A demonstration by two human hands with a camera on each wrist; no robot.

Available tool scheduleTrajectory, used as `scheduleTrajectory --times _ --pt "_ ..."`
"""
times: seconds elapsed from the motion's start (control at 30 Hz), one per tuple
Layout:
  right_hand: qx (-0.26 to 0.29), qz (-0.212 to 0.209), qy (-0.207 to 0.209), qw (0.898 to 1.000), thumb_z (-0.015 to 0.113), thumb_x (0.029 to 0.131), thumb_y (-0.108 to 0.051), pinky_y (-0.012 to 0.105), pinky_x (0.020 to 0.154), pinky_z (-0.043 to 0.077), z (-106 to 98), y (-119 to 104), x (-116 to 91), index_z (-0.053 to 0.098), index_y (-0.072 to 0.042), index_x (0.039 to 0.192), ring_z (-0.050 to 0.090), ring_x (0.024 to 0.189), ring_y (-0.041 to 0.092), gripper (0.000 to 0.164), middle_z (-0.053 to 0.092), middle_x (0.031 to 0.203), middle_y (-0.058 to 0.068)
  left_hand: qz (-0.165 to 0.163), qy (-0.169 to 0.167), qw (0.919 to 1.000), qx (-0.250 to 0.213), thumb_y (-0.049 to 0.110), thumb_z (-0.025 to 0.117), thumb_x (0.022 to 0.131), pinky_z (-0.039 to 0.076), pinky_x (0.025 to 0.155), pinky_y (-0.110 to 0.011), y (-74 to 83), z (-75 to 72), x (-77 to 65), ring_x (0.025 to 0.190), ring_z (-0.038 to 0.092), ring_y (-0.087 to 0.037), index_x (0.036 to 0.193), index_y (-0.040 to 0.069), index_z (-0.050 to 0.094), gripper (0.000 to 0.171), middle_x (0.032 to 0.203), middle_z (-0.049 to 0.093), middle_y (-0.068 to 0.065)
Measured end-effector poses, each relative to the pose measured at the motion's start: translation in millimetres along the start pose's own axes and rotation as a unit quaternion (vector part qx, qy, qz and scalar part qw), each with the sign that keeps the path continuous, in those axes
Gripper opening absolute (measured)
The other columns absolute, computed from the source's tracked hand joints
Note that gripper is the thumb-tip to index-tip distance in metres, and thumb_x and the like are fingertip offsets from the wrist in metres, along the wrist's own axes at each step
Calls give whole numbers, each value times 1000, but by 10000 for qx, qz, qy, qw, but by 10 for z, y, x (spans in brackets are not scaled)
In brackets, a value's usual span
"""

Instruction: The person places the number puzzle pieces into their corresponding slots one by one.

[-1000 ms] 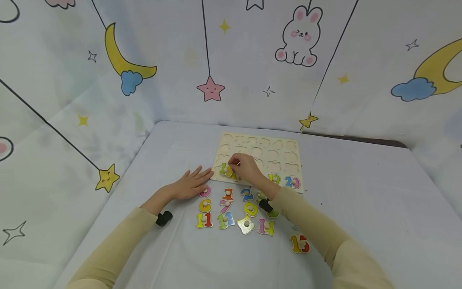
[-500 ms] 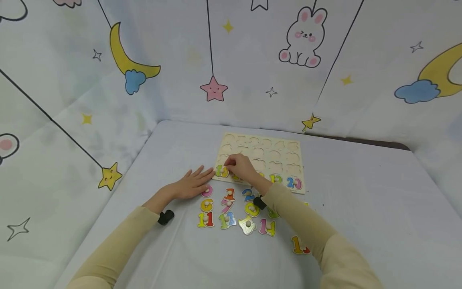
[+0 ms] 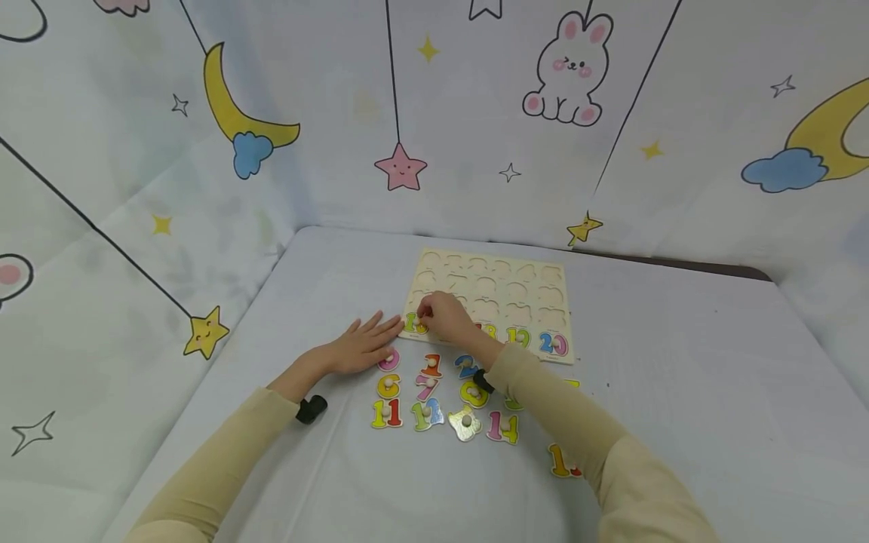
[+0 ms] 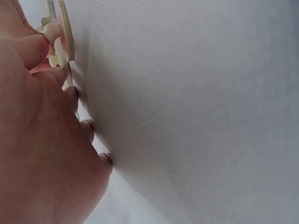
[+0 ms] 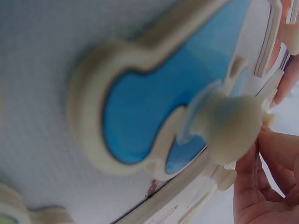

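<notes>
In the head view my right hand (image 3: 448, 317) is over the lower left of the wooden number puzzle board (image 3: 501, 291). Its thumb and fingertips pinch at the knob of a green-and-yellow number piece (image 3: 411, 323), seemingly 16, lying in the bottom-left recess; the fingers partly cover it. My left hand (image 3: 360, 345) lies flat with spread fingers, fingertips at the board's left edge. Its thumb is beside the pink 0 piece (image 3: 388, 360), close to a knob (image 4: 53, 31) in the left wrist view. The blue 2 piece (image 5: 140, 116) looms large in the right wrist view.
Below the board, knobbed number pieces lie in rows, among them 11 (image 3: 386, 414), 14 (image 3: 502, 427) and an orange 1 (image 3: 431, 366). The 19 (image 3: 519, 336) and 20 (image 3: 554, 344) sit in the bottom row. My right sleeve partly covers a piece (image 3: 558, 461) nearer me.
My right hand has brought the green-and-yellow piece left and down into the bottom-left recess, then shifted slightly with fingers still at its knob. My left hand stays put.
</notes>
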State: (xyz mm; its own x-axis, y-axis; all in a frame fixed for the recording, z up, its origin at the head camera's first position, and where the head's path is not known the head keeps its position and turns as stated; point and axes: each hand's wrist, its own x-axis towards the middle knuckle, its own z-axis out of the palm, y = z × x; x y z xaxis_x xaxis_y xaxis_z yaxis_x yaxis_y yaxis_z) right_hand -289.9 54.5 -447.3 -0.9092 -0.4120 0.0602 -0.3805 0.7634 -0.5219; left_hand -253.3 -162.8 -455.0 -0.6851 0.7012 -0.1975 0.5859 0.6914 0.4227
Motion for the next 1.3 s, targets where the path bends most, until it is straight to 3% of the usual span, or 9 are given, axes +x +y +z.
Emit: scheduleTrajectory --times 0.2,0.3,0.43,0.53,0.7,0.9,1.13,1.3 --pt "-944 -404 -289 9943 64 89 -7 28 68 45 -12 -91 -53 69 -5 93 52 72 16 7 58 82 2 16 11 10000 -55 34 36 102 -2 102 -61 20 -11 -4 138 -5 -36 150 7 16 59 155 10 -11" --pt "-1217 -483 -448 9904 59 92 -9 30 73 47 -31 -139 -106 67 -5 107 58 80 18 18 64 91 5 9 29 10000 -45 35 36 102 -2 102 -62 14 -4 -6 138 -4 -36 150 7 17 59 155 11 -11" --pt "-1086 -353 -890 9895 58 94 -14 33 88 44 -105 -167 -225 52 -7 132 58 103 21 39 63 114 8 -18 38 10000 -59 35 36 102 -2 103 -61 22 6 -9 138 -4 -36 150 7 17 59 155 11 -11" --pt "-789 -297 -1152 9898 58 94 -18 36 95 40 -219 -151 -378 44 -9 139 53 114 22 48 58 124 9 -46 29 9999 -95 35 36 102 -2 103 -61 24 17 -7 139 -5 -35 150 7 17 59 155 11 -10" --pt "-375 -372 -1029 9933 60 93 -19 38 92 42 -490 -49 -785 49 -10 136 53 112 22 45 55 128 6 -73 -26 9999 -69 35 35 102 -2 103 -60 20 24 -9 138 -6 -35 150 8 15 59 155 9 -10" --pt "-196 -186 -949 9951 65 90 -16 36 83 47 -790 165 -1364 59 -9 126 57 99 20 37 60 118 3 -91 -5 10000 25 36 33 102 -3 104 -58 -12 -17 3 139 -7 -32 151 10 12 59 155 6 -7" --pt "-723 338 -1161 9900 76 80 -17 33 82 48 -864 526 -2103 64 -14 119 54 100 14 41 60 113 -4 -26 23 10000 -81 36 34 102 -3 103 -59 -9 -2 21 139 -6 -34 151 9 13 59 155 7 -9" --pt "-904 -153 -1183 9887 78 76 -30 44 89 44 -866 757 -2526 64 -15 119 47 115 25 48 53 126 3 -56 21 9999 -114 38 33 102 -3 103 -59 6 18 18 139 -6 -34 151 10 13 60 155 7 -8"
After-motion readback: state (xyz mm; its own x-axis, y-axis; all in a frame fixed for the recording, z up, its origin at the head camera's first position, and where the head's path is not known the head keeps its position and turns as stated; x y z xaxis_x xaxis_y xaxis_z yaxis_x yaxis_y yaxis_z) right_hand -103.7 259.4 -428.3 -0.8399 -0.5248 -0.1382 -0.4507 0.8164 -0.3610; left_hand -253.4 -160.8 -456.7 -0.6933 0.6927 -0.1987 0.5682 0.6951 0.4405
